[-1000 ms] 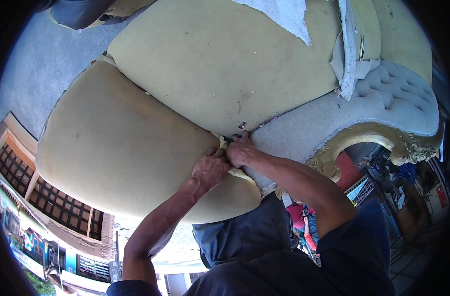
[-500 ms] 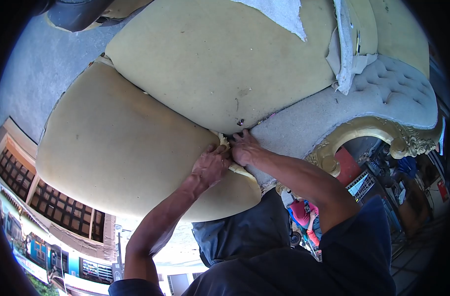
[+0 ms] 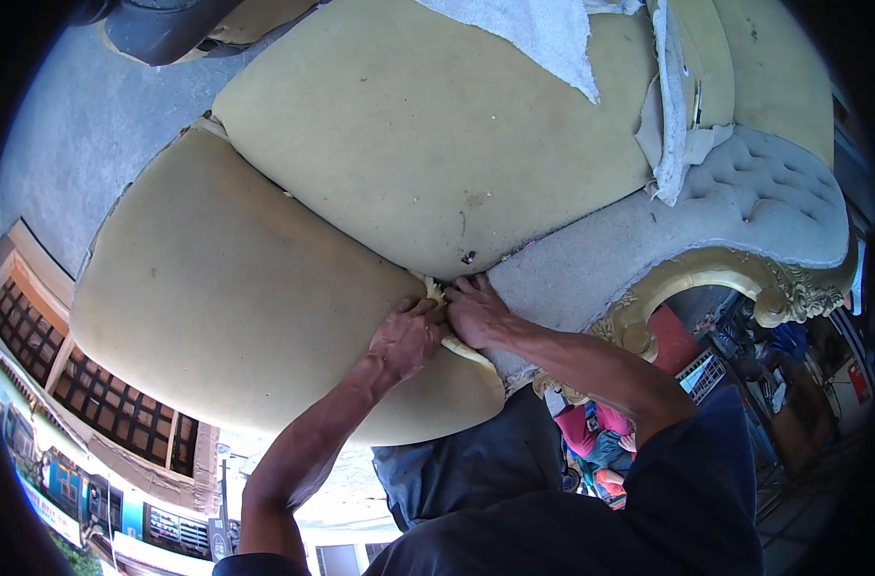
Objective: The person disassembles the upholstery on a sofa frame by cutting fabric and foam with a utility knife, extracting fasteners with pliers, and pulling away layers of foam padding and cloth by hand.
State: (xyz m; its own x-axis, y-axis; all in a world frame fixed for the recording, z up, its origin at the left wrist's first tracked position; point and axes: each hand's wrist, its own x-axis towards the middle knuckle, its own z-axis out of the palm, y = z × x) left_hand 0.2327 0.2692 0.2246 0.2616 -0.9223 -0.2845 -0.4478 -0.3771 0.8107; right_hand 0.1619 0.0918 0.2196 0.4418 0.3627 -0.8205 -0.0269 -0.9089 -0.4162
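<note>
My left hand (image 3: 408, 338) is closed at the torn inner edge of the front foam pad (image 3: 236, 278), its fingers curled over the pale foam. Close beside it, my right hand (image 3: 476, 312) reaches into the corner where this pad, the larger foam pad (image 3: 428, 125) and the grey fabric armrest (image 3: 591, 240) meet. Its fingers are bent and their tips partly hidden in the gap, so what they grip does not show. A raised, ragged foam edge (image 3: 466, 351) runs below my hands.
Gold carved trim (image 3: 716, 261) curves along the armrest. Torn whitish fabric (image 3: 533, 34) lies across the far foam, and another strip (image 3: 670, 115) hangs near the tufted part. Beyond the armrest, a person in red (image 3: 591, 432) is low down near a crate (image 3: 701, 376).
The sofa sits slightly lower in view as the camera shifts. My hands stay at the same corner, the left fingers curled a little tighter over the foam edge.
</note>
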